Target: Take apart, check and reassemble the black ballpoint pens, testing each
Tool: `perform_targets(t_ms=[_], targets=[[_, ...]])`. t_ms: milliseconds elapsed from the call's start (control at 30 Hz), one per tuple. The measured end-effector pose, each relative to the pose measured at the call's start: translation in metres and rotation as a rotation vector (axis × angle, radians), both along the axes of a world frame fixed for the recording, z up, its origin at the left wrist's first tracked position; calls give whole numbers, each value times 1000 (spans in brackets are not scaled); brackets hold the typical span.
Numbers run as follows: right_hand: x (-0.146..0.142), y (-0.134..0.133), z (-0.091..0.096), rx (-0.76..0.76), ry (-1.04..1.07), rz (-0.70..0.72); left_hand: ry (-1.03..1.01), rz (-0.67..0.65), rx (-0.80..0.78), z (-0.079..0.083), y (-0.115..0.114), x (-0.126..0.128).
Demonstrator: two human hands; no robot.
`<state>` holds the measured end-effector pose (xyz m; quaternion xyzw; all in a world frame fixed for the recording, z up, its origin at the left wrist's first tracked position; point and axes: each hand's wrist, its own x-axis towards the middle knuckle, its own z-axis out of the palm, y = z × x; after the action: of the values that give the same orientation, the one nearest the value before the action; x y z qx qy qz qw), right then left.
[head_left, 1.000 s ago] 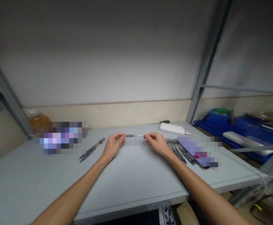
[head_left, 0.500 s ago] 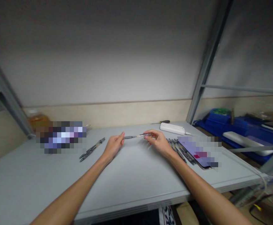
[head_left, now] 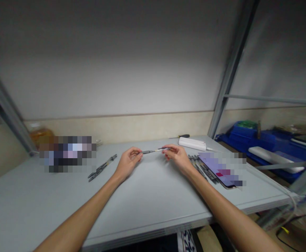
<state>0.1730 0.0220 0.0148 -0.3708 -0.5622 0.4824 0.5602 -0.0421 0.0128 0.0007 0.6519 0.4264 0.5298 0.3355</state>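
Above the middle of the table, a thin grey pen [head_left: 149,152] is held nearly level between my two hands. My left hand [head_left: 128,161] pinches its grey end between thumb and fingertips. At the other end, my right hand [head_left: 177,156] is closed on the slim, pale shaft; a darker piece also shows at those fingers, too small to make out. Left of my left hand lie a few grey pens [head_left: 102,168] side by side. Several more grey pens [head_left: 204,169] lie in a row beside my right forearm.
A device with a purple screen [head_left: 213,168], partly pixelated, lies right of the pens. Behind are a white power strip [head_left: 192,144] and a screwdriver [head_left: 184,136]. A pixelated object [head_left: 71,154] and an amber bottle [head_left: 41,134] stand left. Blue bins [head_left: 243,134] sit beyond the right post.
My left hand has shifted its grip: the fingers were wrapped with the thumb up, and now pinch the pen's end with fingertips. My right hand has hardly moved.
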Motion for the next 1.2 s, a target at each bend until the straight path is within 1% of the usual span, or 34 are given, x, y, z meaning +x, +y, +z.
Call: perform_targets(t_ms=[200, 333, 467, 633, 800, 933, 1033, 1200], targets=[[0, 2, -2, 22, -30, 1, 167, 84, 5, 1, -2, 0], [0, 2, -3, 33, -47, 7, 207, 157, -27, 0, -1, -2], [0, 0, 0, 21, -44, 0, 170, 176, -54, -5, 4, -4], [1, 0, 1, -25, 49, -26, 72, 182, -92, -9, 10, -4], [4, 4, 1, -21, 153, -118, -7, 222, -102, -6, 9, -5], [6, 6, 2, 3, 221, -166, -56, 244, -100, -2, 7, -4], [6, 5, 2, 17, 217, -168, -66, 247, -96, -3, 8, -5], [5, 4, 0, 28, 156, -145, -28, 238, -84, -9, 12, -7]])
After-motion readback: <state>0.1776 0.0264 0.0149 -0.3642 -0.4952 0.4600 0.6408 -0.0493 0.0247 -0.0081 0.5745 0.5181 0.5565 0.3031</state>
